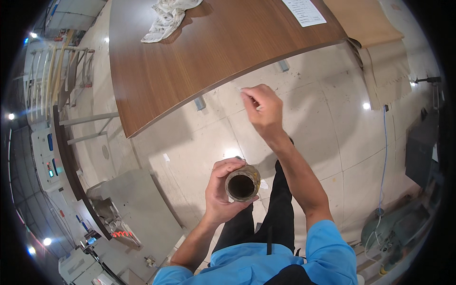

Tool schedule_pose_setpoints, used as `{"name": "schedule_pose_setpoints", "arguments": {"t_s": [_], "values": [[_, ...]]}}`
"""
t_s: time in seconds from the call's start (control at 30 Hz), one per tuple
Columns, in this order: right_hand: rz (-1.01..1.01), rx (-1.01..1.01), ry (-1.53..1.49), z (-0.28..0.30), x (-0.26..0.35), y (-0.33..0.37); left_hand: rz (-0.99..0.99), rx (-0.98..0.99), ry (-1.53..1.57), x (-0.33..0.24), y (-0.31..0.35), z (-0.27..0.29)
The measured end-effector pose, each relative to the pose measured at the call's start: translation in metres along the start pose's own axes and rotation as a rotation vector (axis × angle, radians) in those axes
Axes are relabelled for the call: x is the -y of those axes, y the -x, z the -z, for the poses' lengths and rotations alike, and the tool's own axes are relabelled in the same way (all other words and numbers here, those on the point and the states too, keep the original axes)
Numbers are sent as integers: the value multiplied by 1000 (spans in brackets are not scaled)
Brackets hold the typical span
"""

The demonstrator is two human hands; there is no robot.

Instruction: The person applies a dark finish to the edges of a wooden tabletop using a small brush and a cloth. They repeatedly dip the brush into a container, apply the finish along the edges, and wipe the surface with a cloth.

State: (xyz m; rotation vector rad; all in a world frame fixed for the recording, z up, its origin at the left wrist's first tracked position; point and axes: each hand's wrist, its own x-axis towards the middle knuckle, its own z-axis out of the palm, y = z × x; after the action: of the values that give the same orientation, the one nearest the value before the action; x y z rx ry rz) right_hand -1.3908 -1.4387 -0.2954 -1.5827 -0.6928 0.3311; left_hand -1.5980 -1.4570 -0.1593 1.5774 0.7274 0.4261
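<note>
My left hand [221, 187] is wrapped round a stained, brownish-grey round container [257, 179] with a thick rim, held upright in front of my body. Its opening faces up and the inside is dark, so what it contains cannot be made out. My right hand [262, 110] is raised farther forward and to the right, over the floor just short of the table's edge. Thumb and fingers are pressed together there; anything between them is too small or hidden to name.
Ahead stands a brown wooden table [199, 61] with a crumpled, stained white cloth [166, 21] and a printed sheet [305, 12]. Brown cardboard [380, 57] lies at the right. A blue cable [385, 152] crosses the tiled floor. Grey machinery [135, 204] stands at the left.
</note>
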Motion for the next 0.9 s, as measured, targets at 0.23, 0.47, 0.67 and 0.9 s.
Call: {"name": "schedule_pose_setpoints", "arguments": {"t_s": [0.23, 0.47, 0.67, 0.9], "values": [[-72, -81, -40, -67, 20, 35, 14, -30, 4, 14, 37, 76], [-119, -251, 37, -131, 42, 62, 10, -71, 12, 26, 62, 151], [-39, 58, -1, -215, 57, 99, 9, -66, 88, 34, 80, 207], [-169, -213, 46, -204, 56, 102, -8, -94, 103, 46, 105, 239]]}}
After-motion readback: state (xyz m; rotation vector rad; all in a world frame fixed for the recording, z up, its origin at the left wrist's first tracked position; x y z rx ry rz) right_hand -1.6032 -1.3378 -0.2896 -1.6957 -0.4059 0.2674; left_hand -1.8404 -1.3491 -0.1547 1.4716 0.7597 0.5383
